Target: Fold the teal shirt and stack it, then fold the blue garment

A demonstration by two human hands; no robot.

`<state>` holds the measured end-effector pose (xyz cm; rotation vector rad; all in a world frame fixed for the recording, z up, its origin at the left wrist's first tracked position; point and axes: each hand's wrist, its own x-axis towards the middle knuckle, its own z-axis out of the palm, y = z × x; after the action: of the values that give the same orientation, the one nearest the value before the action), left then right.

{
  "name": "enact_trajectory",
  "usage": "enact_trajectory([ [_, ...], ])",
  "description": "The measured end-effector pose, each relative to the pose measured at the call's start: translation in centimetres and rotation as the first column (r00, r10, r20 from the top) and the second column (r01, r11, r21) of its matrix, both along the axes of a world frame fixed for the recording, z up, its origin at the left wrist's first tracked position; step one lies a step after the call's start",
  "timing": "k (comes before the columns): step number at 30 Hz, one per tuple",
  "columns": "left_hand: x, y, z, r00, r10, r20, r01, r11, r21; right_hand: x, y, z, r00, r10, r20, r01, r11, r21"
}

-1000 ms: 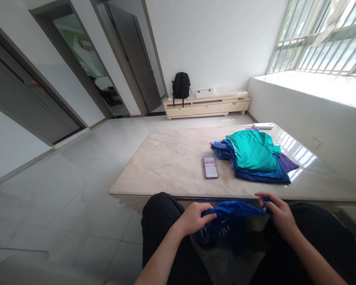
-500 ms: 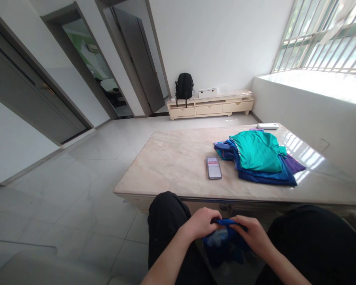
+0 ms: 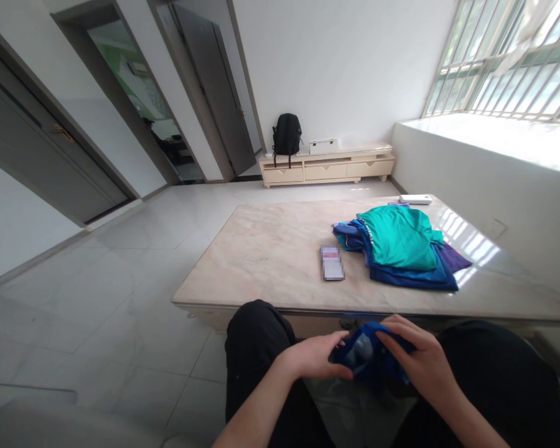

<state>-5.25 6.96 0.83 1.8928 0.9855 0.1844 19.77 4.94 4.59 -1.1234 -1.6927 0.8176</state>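
Past the marble table with its clothes pile and phone, our left hand and right hand both clutch a bunched blue garment above our lap.

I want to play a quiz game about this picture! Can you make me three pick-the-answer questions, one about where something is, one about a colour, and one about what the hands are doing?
1. Where does the phone lie?
A. on the floor
B. on the table, left of the pile of clothes
C. on the low cabinet

2. What colour is the top piece of the pile?
A. teal green
B. red
C. white

3. What are the left hand and right hand doing?
A. resting flat on the table
B. holding the phone
C. both gripping a bunched blue cloth over the lap

Answers:
1 B, it lies on the marble top beside the pile.
2 A, the top piece is teal green.
3 C, both hands' fingers close on the blue cloth.
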Motion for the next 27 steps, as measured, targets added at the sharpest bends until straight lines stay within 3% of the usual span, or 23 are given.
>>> enact_trajectory([
  [4, 0.6, 0.1, -0.5, 0.994, -0.091, -0.064, 0.096, 0.993, 0.075, -0.1, -0.2, 0.7, 0.999, -0.046, -0.015, 0.046, 0.999, -0.013],
  [9, 0.7, 0.4, -0.6, 0.980, 0.032, -0.198, 0.018, 0.969, 0.245, 0.7, 0.2, -0.1, 0.974, -0.224, 0.040, 0.226, 0.974, -0.035],
  [16, -0.5, 0.6, 0.0, 0.942, 0.280, -0.187, -0.209, 0.922, 0.325, 4.0, 2.3, -3.8, 0.913, -0.397, 0.097, 0.407, 0.906, -0.120],
  [19, -0.7, 0.5, -0.1, 0.938, 0.316, -0.144, -0.253, 0.906, 0.339, 5.6, 3.0, -5.6, 0.892, -0.436, 0.121, 0.451, 0.881, -0.146],
  [24, -0.6, 0.7, -0.1, 0.932, 0.352, -0.083, -0.304, 0.888, 0.346, 6.4, 3.5, -8.9, 0.906, -0.377, 0.193, 0.411, 0.891, -0.193],
  [27, -0.6, 0.7, 0.0, 0.920, 0.390, -0.041, -0.356, 0.874, 0.331, 6.3, 3.8, -10.0, 0.910, -0.365, 0.194, 0.403, 0.889, -0.217],
])
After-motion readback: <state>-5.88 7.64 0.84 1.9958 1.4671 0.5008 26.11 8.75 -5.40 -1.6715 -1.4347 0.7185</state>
